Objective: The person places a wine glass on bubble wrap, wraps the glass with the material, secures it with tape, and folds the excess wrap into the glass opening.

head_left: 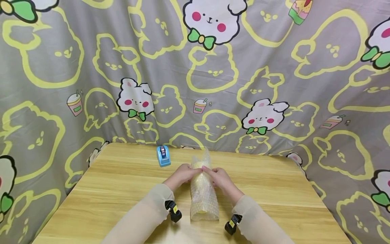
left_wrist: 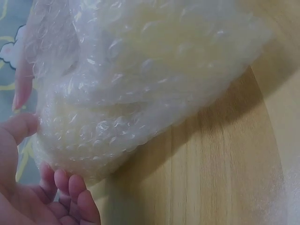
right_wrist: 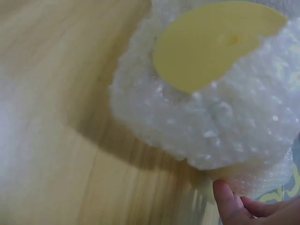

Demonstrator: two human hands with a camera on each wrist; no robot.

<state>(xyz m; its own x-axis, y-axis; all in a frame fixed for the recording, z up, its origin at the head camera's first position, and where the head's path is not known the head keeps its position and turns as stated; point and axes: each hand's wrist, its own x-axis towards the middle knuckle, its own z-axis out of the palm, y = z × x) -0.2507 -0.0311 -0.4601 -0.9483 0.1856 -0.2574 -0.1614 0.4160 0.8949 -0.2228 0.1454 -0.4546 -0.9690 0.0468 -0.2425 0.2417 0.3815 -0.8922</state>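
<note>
A bundle of bubble wrap (head_left: 204, 200) lies lengthwise on the table between my hands, its loose far end sticking up in points. Inside is something yellow with a flat round end (right_wrist: 211, 47), seen through the wrap's near opening in the right wrist view; its kind cannot be told. My left hand (head_left: 184, 173) grips the bundle's left side, thumb on top and fingertips (left_wrist: 77, 187) curled against the wrap. From the right, my right hand (head_left: 220, 178) holds the wrap, thumb on top close to the left thumb. Most right fingers are hidden behind the bundle.
A blue tape dispenser (head_left: 164, 156) stands near the back edge of the wooden table (head_left: 122, 176), left of the bundle. Behind the table hangs a grey patterned curtain (head_left: 170, 67). Small black cameras sit on both wrists.
</note>
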